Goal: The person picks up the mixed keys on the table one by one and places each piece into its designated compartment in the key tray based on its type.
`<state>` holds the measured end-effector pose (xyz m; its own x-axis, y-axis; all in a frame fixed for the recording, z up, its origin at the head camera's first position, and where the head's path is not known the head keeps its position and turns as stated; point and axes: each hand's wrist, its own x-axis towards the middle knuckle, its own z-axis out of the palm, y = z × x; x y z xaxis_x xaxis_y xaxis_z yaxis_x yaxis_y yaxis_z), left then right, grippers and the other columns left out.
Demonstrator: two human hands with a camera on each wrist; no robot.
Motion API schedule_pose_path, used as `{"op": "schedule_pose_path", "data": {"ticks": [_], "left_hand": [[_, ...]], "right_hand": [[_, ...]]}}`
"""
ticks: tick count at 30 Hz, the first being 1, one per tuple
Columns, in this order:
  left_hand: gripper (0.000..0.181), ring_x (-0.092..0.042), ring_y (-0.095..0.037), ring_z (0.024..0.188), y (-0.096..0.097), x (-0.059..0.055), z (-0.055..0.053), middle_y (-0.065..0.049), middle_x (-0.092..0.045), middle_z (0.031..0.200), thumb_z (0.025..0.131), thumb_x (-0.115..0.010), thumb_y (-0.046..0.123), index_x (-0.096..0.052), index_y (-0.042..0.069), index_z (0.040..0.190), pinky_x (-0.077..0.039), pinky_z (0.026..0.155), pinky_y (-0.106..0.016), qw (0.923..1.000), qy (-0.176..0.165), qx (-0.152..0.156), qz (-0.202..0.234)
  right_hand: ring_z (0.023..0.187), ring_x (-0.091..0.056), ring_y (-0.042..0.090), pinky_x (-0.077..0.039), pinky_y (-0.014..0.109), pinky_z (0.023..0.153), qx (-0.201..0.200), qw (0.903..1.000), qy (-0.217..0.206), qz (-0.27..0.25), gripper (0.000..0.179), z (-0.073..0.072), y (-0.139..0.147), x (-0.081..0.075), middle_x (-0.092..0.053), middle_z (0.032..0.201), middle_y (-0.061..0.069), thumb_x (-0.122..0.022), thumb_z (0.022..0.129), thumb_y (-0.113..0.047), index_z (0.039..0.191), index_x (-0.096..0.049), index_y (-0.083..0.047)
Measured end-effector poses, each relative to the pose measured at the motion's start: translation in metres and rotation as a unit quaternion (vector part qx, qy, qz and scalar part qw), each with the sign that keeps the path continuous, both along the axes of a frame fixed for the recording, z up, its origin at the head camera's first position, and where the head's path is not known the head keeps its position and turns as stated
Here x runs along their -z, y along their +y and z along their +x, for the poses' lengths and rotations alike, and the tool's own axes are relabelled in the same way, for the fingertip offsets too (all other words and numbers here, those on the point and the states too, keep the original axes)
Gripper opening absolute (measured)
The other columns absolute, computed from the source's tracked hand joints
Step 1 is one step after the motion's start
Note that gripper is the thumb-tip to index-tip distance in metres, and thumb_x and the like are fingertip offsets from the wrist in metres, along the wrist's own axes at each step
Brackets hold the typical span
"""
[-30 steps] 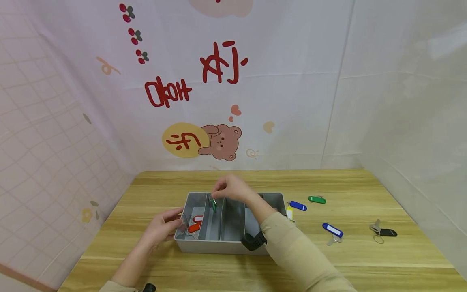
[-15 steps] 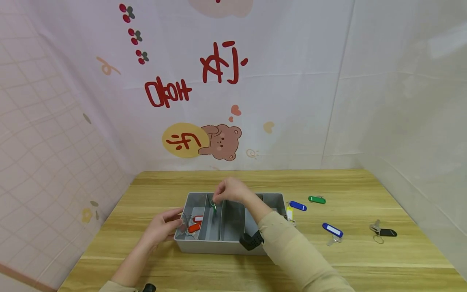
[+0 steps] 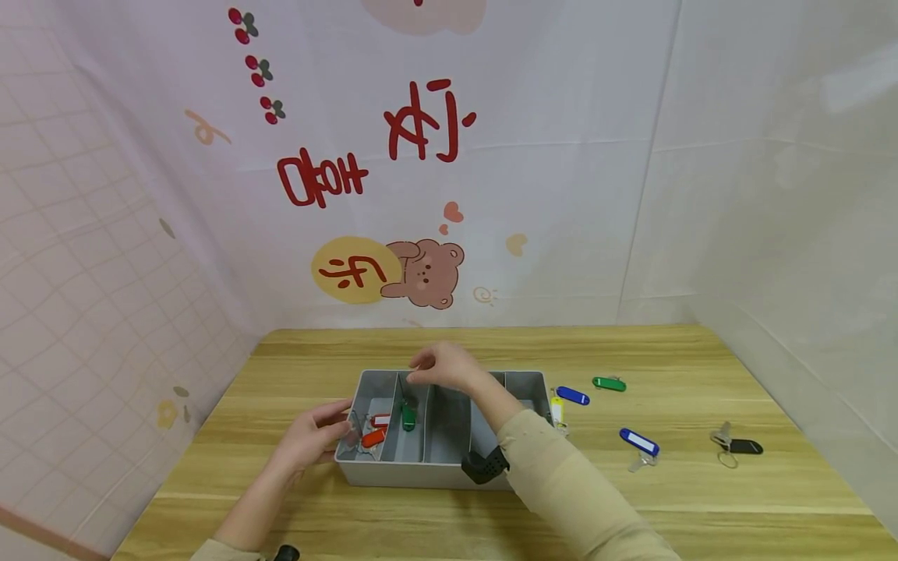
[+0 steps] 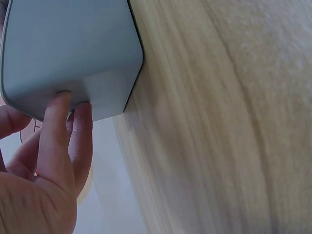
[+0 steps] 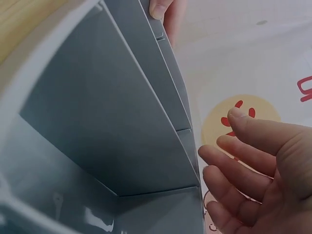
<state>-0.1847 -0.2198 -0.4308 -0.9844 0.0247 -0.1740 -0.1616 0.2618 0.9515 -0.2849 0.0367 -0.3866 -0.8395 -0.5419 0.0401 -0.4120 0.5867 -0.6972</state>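
A grey divided box (image 3: pixel 393 474) stands on the wooden table. My left hand (image 3: pixel 312 436) holds its left end, thumb over the rim and fingers against the outer wall (image 4: pixel 97 92). Over the back of the second compartment from the left hovers my right hand (image 3: pixel 447 366), its loosely bent fingers (image 5: pixel 234 170) holding nothing. Below it, a green key tag (image 3: pixel 408 418) lies in that compartment; its key is hard to make out. Red key tags (image 3: pixel 375 438) lie in the leftmost compartment. My right forearm partly covers the right compartments.
Right of the box lie a yellow key tag (image 3: pixel 557 409), a blue key tag (image 3: pixel 573 396) and a green key tag (image 3: pixel 609 384). Farther right are another blue tag (image 3: pixel 639 442) with a key and a black tag (image 3: pixel 746 446) with a key. A printed curtain (image 3: pixel 561 195) hangs behind.
The green key tag hung from my right fingers earlier; now it is let go and lies in the second compartment. My right fingers have parted. The left hand stays in place.
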Motion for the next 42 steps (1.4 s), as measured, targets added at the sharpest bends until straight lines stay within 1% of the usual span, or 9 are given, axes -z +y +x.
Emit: {"op": "schedule_pose_path", "data": {"ticks": [6,12,16,20,23,29,33,38,42], "left_hand": [[0.049,-0.064,-0.032,0.099,0.001,-0.002,0.001,-0.026,-0.056,0.126,0.095,-0.059,0.001,-0.049,-0.004,0.143,-0.059,0.075,-0.047,0.9999,-0.005,-0.008,-0.007],[0.050,-0.065,-0.031,0.096,0.000,0.000,0.000,-0.029,-0.055,0.126,0.096,-0.058,0.000,-0.046,-0.006,0.144,-0.059,0.075,-0.047,1.0000,-0.002,0.001,-0.003],[0.051,-0.065,-0.030,0.093,0.000,0.000,-0.001,-0.029,-0.055,0.126,0.096,-0.058,0.001,-0.045,-0.006,0.144,-0.059,0.073,-0.047,1.0000,0.000,0.006,-0.003],[0.051,-0.065,-0.031,0.095,0.000,-0.001,0.000,-0.029,-0.054,0.126,0.096,-0.059,0.002,-0.045,-0.006,0.144,-0.059,0.074,-0.047,1.0000,-0.001,0.005,-0.008],[0.051,-0.065,-0.031,0.097,-0.001,-0.001,0.000,-0.029,-0.054,0.128,0.096,-0.059,0.002,-0.046,-0.005,0.144,-0.059,0.075,-0.047,0.9999,-0.003,0.004,-0.011],[0.052,-0.064,-0.031,0.100,-0.001,-0.001,0.000,-0.030,-0.053,0.130,0.096,-0.058,0.003,-0.044,-0.005,0.145,-0.059,0.077,-0.046,0.9999,-0.005,0.011,-0.010],[0.051,-0.064,-0.032,0.100,-0.001,-0.001,0.000,-0.029,-0.054,0.128,0.095,-0.058,0.001,-0.047,-0.004,0.144,-0.059,0.077,-0.047,1.0000,-0.004,0.000,-0.006],[0.050,-0.065,-0.032,0.098,0.000,0.000,0.001,-0.028,-0.056,0.126,0.095,-0.059,0.000,-0.047,-0.005,0.143,-0.059,0.076,-0.047,1.0000,-0.002,-0.002,-0.001],[0.050,-0.065,-0.033,0.097,0.000,0.000,0.001,-0.028,-0.056,0.126,0.095,-0.058,-0.001,-0.047,-0.005,0.143,-0.059,0.076,-0.048,1.0000,-0.005,-0.002,0.004]], "right_hand": [[0.101,-0.065,0.020,-0.055,0.035,0.085,-0.003,0.9998,0.006,-0.019,0.036,0.003,0.006,0.001,-0.071,0.109,0.005,-0.073,0.091,-0.028,0.118,-0.071,-0.004],[0.102,-0.065,0.019,-0.054,0.034,0.086,0.002,0.9996,0.013,-0.026,0.033,0.007,0.013,0.000,-0.070,0.110,0.003,-0.071,0.092,-0.028,0.119,-0.071,-0.007],[0.106,-0.064,0.020,-0.054,0.034,0.087,0.002,0.9992,0.017,-0.036,0.033,0.009,0.020,-0.001,-0.069,0.115,0.005,-0.070,0.093,-0.028,0.120,-0.071,-0.009],[0.107,-0.064,0.021,-0.054,0.035,0.088,0.001,0.9987,0.024,-0.046,0.033,0.009,0.026,0.000,-0.068,0.119,0.009,-0.070,0.093,-0.028,0.121,-0.070,-0.008],[0.107,-0.064,0.021,-0.054,0.036,0.088,0.002,0.9983,0.029,-0.051,0.034,0.011,0.030,0.000,-0.068,0.119,0.009,-0.070,0.093,-0.027,0.121,-0.070,-0.008],[0.107,-0.063,0.022,-0.054,0.037,0.087,0.013,0.9972,0.040,-0.062,0.035,0.019,0.040,-0.005,-0.069,0.117,0.005,-0.070,0.093,-0.027,0.123,-0.069,-0.009],[0.110,-0.063,0.022,-0.053,0.040,0.090,0.016,0.9967,0.046,-0.066,0.036,0.024,0.046,-0.008,-0.069,0.117,0.004,-0.070,0.092,-0.029,0.124,-0.069,-0.011],[0.112,-0.062,0.023,-0.051,0.045,0.094,0.016,0.9952,0.062,-0.075,0.039,0.028,0.054,-0.010,-0.069,0.118,0.003,-0.070,0.092,-0.032,0.126,-0.068,-0.012],[0.111,-0.061,0.022,-0.049,0.046,0.096,0.018,0.9932,0.078,-0.084,0.039,0.030,0.059,-0.011,-0.069,0.117,0.003,-0.072,0.092,-0.031,0.125,-0.068,-0.011]]}}
